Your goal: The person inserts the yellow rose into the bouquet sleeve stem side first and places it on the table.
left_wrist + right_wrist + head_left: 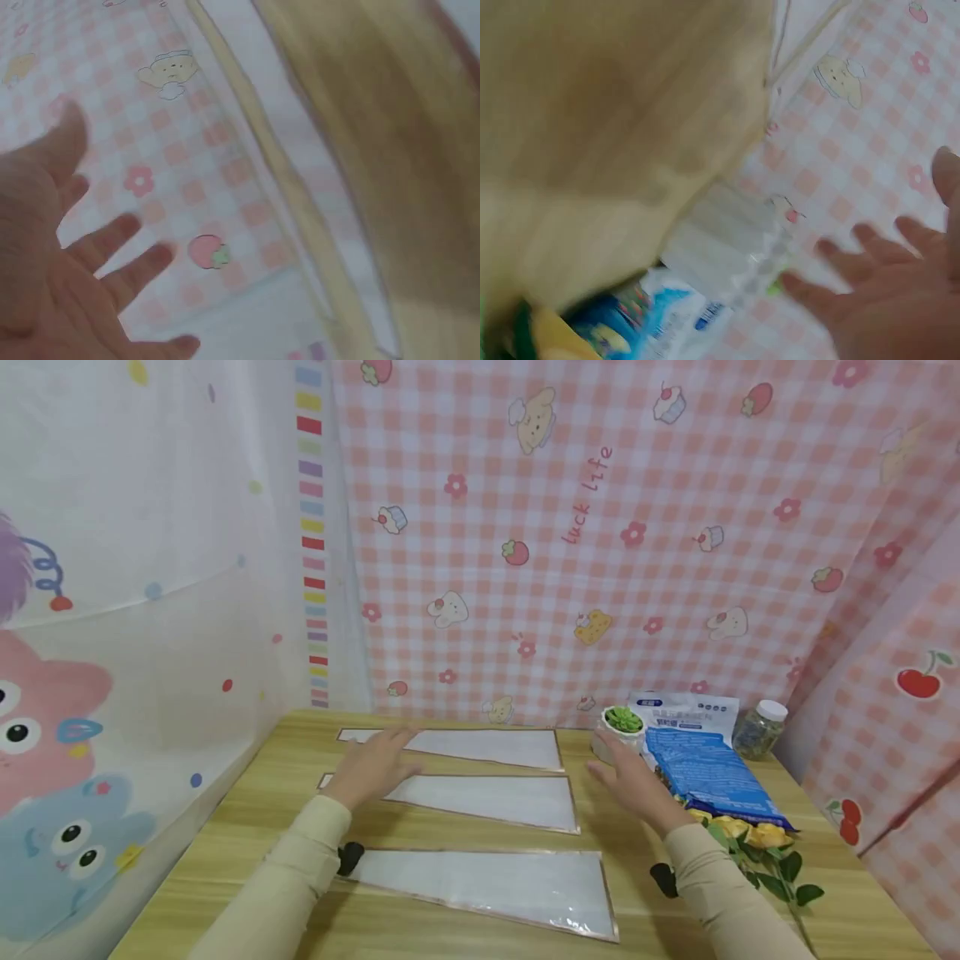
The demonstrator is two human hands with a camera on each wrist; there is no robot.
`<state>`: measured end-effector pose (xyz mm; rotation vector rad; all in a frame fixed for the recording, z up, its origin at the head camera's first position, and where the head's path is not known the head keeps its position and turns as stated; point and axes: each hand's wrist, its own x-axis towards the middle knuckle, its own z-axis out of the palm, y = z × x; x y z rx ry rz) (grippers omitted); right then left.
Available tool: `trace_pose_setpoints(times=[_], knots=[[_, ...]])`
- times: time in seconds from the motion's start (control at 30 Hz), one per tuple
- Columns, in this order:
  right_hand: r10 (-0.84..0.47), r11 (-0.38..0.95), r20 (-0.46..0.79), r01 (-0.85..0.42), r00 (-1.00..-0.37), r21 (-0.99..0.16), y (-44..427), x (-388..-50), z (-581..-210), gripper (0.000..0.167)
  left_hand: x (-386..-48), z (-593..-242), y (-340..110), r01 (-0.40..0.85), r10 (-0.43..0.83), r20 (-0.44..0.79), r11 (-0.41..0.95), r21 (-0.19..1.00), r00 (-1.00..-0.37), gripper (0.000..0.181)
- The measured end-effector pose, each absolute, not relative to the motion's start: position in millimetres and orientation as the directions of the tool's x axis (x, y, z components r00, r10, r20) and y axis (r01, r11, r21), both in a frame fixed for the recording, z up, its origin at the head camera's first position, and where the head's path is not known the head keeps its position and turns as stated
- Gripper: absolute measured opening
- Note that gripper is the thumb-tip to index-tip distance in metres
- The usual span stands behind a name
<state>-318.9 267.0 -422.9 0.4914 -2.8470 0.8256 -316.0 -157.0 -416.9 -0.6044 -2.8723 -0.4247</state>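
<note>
Three long white tapering panels with thin brown borders lie in rows: a back panel (495,747), a middle panel (487,797) and a glossy front panel (495,878). Above the left ends of the back and middle panels, my left hand (377,768) hovers and covers parts of them. Its fingers (139,274) are spread and hold nothing. On the other side, my right hand (636,781) is in the air to the right of the panels, near a white pot with a green succulent (624,722). Its fingers (847,262) are spread, with nothing held.
Right of the pot stand a white-and-blue packet (705,768) and a white-lidded jar (760,732). Yellow artificial roses (767,836) with leafy stems lie in front, partly behind my right sleeve. Printed cloth (480,560) hangs behind the wooden table (232,852).
</note>
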Motion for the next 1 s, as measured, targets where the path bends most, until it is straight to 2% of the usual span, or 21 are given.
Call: trace_pose_setpoints(times=[0.13, 0.27, 0.47, 0.73, 1.0], knots=[[-0.265, 0.773, 0.206, -0.335, -0.942, -0.539, 261, -322, -433, 0.055, -316, -426, -164, 0.460, 0.409, 0.211, 0.804, 0.377, -0.888, 0.055], [-0.268, 0.742, 0.158, -0.308, -0.950, -0.595, 256, -325, -441, 0.046, -320, -440, -170, 0.454, 0.431, 0.167, 0.747, 0.486, -0.887, 0.056], [-0.258, 0.709, 0.057, -0.229, -0.964, -0.667, 254, -326, -448, 0.047, -328, -458, -180, 0.468, 0.466, 0.137, 0.733, 0.495, -0.874, 0.062], [-0.258, 0.692, 0.036, -0.211, -0.965, -0.690, 255, -342, -462, 0.044, -334, -457, -183, 0.454, 0.455, 0.136, 0.722, 0.523, -0.880, 0.047], [-0.301, 0.686, -0.058, -0.174, -0.952, -0.707, 250, -357, -459, 0.057, -349, -458, -186, 0.468, 0.481, 0.119, 0.716, 0.517, -0.868, 0.054]])
